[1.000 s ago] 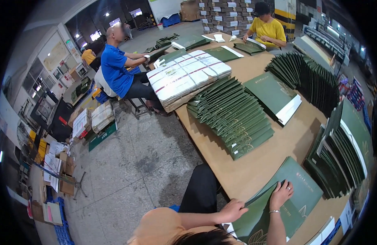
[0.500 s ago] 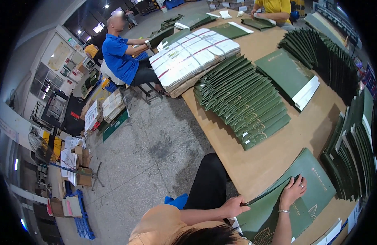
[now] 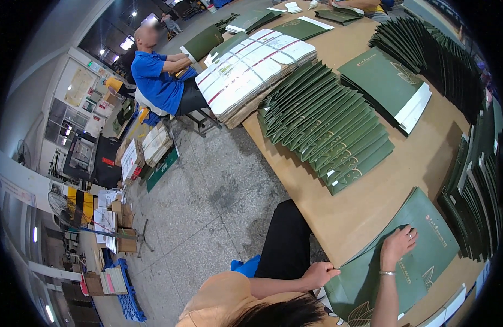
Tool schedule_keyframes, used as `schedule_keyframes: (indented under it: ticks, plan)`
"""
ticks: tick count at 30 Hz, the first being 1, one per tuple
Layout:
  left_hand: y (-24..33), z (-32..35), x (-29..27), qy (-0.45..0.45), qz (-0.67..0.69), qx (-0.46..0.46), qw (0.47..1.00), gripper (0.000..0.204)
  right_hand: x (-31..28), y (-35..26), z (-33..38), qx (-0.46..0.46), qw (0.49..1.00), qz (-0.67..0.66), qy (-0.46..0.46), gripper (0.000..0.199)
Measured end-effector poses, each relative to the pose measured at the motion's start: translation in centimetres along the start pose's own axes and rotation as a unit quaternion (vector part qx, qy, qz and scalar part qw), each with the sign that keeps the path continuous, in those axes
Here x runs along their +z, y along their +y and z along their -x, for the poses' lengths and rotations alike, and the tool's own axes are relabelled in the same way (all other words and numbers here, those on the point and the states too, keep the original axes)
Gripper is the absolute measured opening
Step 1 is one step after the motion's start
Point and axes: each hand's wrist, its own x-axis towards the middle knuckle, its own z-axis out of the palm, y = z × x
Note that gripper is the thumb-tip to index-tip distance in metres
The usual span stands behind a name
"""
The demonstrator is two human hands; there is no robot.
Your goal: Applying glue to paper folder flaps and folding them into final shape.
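A flat green paper bag (image 3: pixel 363 280) with gold line printing lies at the near table edge. My left hand (image 3: pixel 321 274) pinches its left corner, thumb and fingers closed on the edge. My right hand (image 3: pixel 397 248), wearing a ring and a bracelet, rests on the bag's upper part with its fingers laid on the surface. Under and beyond it lies another flat green bag (image 3: pixel 426 218), partly covered. A fanned row of folded green bags (image 3: pixel 327 125) stands farther up the table.
A stack of flat green bags (image 3: pixel 382 82) lies beyond the row. More bags stand at the right (image 3: pixel 469 201) and far right (image 3: pixel 426 54). A strapped white bundle (image 3: pixel 257 65) sits at the table's left edge. A person in blue (image 3: pixel 158 82) sits past it.
My right hand has slid along the bag, and the dark gap at the bag's edge has narrowed. My left hand keeps its pinch on the corner. The view has shifted slightly.
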Motion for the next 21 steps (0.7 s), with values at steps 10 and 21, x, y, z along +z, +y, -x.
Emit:
schedule_keyframes:
  ticks: [10,21]
  plan:
    - [-3.1,-1.0,-0.3,-0.203,0.2,0.048,0.957,0.051,-0.2,-1.8,0.8,0.039,0.998,0.011,0.039,0.064]
    - [3.2,2.2,-1.8,0.086,-0.235,0.182,0.951,0.04,-1.1,-2.7,0.5,0.06,0.998,0.018,-0.03,0.078]
